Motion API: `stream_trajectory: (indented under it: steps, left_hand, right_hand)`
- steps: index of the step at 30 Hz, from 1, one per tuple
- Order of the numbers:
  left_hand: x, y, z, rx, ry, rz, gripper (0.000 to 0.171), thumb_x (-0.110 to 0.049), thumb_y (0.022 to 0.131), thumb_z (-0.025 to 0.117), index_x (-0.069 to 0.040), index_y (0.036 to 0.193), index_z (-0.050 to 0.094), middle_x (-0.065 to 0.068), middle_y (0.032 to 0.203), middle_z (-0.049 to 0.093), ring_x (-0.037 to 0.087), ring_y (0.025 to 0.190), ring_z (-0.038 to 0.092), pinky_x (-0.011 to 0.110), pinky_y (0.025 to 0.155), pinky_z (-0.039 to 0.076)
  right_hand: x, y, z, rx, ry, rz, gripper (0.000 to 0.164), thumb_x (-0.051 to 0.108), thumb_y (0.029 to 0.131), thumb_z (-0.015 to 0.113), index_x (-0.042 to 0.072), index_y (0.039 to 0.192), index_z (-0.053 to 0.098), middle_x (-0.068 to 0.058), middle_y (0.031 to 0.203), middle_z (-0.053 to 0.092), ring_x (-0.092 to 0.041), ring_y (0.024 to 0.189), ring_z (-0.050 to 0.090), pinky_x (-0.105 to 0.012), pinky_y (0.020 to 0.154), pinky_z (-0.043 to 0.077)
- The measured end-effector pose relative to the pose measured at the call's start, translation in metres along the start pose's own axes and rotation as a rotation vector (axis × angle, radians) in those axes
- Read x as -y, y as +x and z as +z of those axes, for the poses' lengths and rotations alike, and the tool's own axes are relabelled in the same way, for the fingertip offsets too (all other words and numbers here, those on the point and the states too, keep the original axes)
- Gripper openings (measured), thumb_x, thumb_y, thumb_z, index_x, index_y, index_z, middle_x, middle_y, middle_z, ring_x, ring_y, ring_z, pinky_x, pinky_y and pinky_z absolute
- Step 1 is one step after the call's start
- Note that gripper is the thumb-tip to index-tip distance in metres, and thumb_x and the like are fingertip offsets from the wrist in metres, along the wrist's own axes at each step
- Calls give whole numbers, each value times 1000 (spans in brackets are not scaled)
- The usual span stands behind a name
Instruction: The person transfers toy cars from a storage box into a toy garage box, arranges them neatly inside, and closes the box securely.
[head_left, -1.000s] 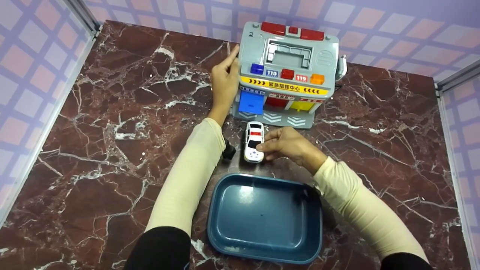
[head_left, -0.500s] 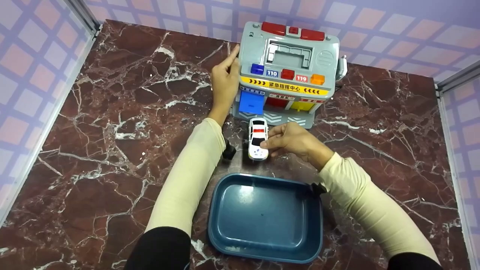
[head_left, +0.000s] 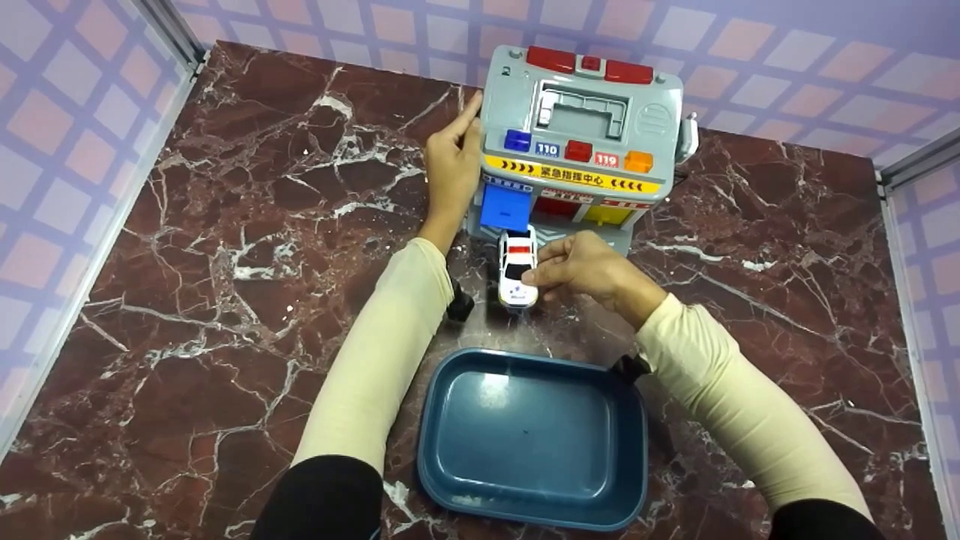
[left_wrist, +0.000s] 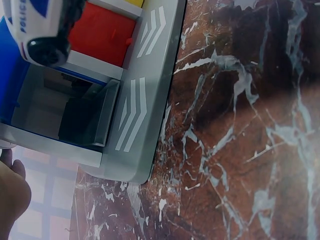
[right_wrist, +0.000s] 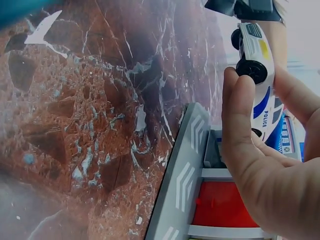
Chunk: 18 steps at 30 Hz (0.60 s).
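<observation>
A white toy police car (head_left: 517,271) with a red roof light is pinched between thumb and fingers of my right hand (head_left: 589,276). It hangs above the ground in front of the grey toy emergency station (head_left: 517,97), its far end overlapping the raised blue door (head_left: 505,208) in the head view. Under that door, the left wrist view shows the open bay (left_wrist: 55,107). My left hand (head_left: 452,172) lies against the station's left side, index finger stretched along it; some of its fingers are hidden. The red door (head_left: 556,206) and yellow door (head_left: 606,215) are down.
A dark blue plastic tray (head_left: 525,517) stands nearest to me, in front of the station. Patterned wall panels (head_left: 735,37) rise behind the marbled table (head_left: 247,360). A white part (head_left: 688,139) juts from the station's right side.
My right hand has carried the police car away from me and slightly right, from before the station to over its front ledge. The left hand stays against the station's side.
</observation>
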<state>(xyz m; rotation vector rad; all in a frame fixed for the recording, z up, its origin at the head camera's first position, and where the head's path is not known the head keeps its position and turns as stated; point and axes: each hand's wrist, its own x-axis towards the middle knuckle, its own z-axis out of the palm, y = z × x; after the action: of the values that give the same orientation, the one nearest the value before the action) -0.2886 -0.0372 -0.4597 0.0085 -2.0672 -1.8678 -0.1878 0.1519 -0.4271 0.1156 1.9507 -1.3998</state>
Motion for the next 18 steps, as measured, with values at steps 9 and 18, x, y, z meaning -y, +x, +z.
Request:
stream_trajectory:
  steps: [9, 18]
  left_hand:
    - [-1, 0, 1, -2, -20, -14, 33, -8, 101, 57, -8, 134, 62, -3, 59, 46, 5, 46, 30, 21, 44, 28]
    - [1, 0, 0, -7, -22, 7, 32, -7, 101, 57, -11, 133, 63, 3, 62, 53, 5, 45, 32, 20, 44, 30]
  right_hand:
    - [0, 6, -1, -7, 15, -21, 44, 1, 87, 76, -14, 124, 56, -3, 81, 73, -15, 64, 68, -36, 73, 63]
    - [-1, 12, -2, -20, 23, -35, 42, 1, 87, 76, -14, 122, 57, -4, 80, 72, -13, 64, 68, -35, 72, 63]
